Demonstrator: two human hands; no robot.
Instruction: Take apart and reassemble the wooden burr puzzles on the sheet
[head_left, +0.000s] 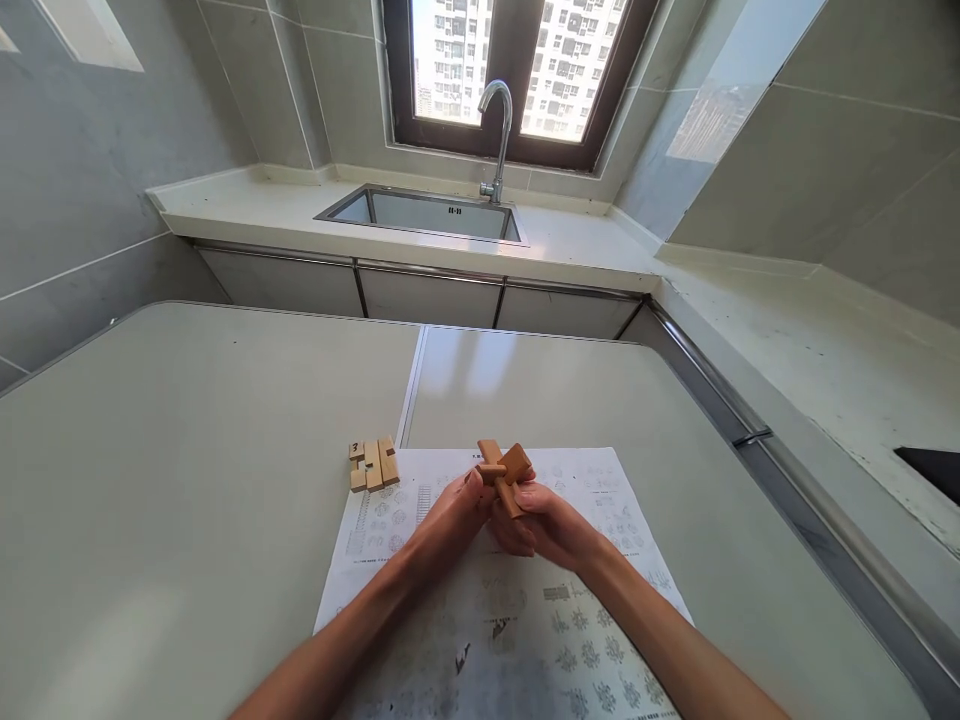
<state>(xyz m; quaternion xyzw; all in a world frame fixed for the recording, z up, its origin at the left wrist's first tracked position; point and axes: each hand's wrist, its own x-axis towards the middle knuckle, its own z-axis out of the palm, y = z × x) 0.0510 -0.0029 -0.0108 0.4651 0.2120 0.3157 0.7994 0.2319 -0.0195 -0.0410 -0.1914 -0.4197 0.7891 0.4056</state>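
Both hands meet over a printed sheet (pixel 555 590) and hold an interlocking wooden puzzle (pixel 514 462) made of reddish-brown pieces that cross one another. My left hand (pixel 459 508) pinches the puzzle from the left, its thumb near the end of one piece. From the right, my right hand (pixel 551 520) grips it with the thumb on the lower piece and fingers curled beneath. Parts of the puzzle are hidden by the fingers. Several pale notched wooden blocks (pixel 373 464) lie side by side at the sheet's upper left corner, apart from both hands.
The sheet, with small printed diagrams and some dark torn spots, lies on a pale table (pixel 225 480) with a seam down its middle. Beyond the table are a counter (pixel 585 240), a sink (pixel 427 215) and a tap (pixel 501 140) under a window. Another counter (pixel 847 380) runs along the right.
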